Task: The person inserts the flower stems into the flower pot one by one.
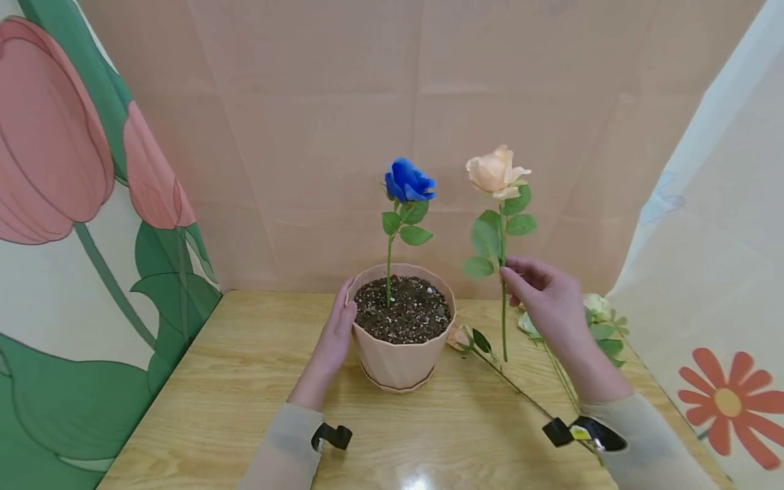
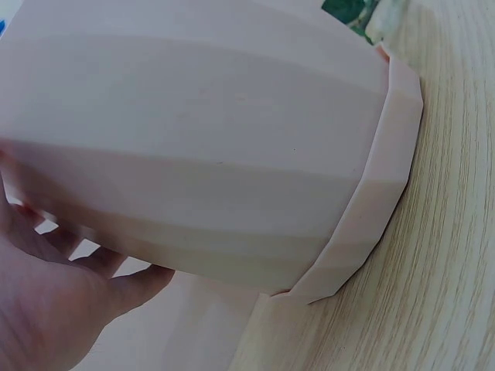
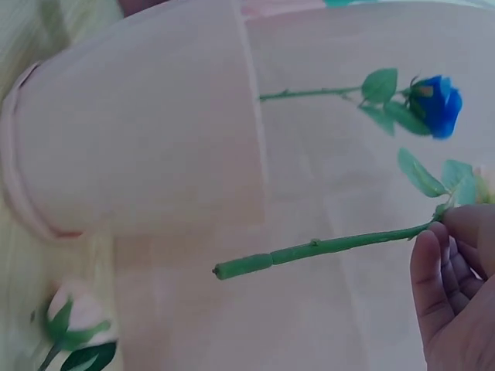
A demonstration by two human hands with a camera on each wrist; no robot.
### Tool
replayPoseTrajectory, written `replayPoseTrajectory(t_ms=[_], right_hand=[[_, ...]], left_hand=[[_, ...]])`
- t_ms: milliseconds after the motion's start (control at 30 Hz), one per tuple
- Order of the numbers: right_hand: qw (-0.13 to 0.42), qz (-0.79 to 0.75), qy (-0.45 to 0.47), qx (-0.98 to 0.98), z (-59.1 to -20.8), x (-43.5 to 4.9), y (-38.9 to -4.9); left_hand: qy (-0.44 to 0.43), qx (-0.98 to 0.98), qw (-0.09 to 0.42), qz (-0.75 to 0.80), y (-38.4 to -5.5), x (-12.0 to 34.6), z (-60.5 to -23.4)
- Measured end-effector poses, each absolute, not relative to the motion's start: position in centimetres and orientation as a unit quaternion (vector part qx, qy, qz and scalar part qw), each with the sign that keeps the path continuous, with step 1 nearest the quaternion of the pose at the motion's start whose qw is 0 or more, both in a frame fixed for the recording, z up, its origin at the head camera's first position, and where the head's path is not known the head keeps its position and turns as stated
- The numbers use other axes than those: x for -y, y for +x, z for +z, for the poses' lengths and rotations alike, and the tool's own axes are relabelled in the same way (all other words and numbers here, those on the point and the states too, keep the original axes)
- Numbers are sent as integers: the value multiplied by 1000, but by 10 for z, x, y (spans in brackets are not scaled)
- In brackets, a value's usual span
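A pink faceted flower pot (image 1: 398, 354) filled with dark soil (image 1: 407, 320) stands on its saucer. One blue rose (image 1: 409, 181) rises upright from the soil. Against the pot's left side rests my left hand (image 1: 339, 327), its fingers extended along the wall, as the left wrist view also shows (image 2: 62, 301). To the right of the pot, my right hand (image 1: 548, 299) pinches a peach rose (image 1: 495, 171) by its stem, just below the leaves. The flower is held upright, and its bare green stem end (image 3: 244, 267) hangs beside the pot, touching nothing in the right wrist view.
A pale pink rose (image 1: 459, 338) lies on the wooden table (image 1: 257, 381) right of the pot, its stem pointing toward the right forearm. Behind that arm lie whitish roses (image 1: 597, 306), partly hidden. A plain pinkish backdrop (image 1: 306, 136) hangs behind; printed flower panels flank both sides.
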State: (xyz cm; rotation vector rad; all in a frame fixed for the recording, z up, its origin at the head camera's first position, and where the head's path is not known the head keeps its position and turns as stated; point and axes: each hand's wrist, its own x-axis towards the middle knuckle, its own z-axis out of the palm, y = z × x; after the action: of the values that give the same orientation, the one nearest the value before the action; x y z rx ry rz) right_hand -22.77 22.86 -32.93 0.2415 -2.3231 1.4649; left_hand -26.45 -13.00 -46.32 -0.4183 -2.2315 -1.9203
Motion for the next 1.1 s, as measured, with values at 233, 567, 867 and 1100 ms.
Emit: replayPoseTrajectory(t_ms=[233,567,867,1100], right_hand=[[213,554,99,799,-311,-203,-233],[245,564,150,775,-300,-169,-245],[260,550,160,778,-291,-146,-251],[251,575,170,760,-298,-130,-266]], left_hand=[[-137,751,83,-640,-265,130,-463],[-144,750,87,-640,-266,131,-464],[-145,745,79,-646,-266,130,-464],[-141,748,84,-643,-265,131,-463]])
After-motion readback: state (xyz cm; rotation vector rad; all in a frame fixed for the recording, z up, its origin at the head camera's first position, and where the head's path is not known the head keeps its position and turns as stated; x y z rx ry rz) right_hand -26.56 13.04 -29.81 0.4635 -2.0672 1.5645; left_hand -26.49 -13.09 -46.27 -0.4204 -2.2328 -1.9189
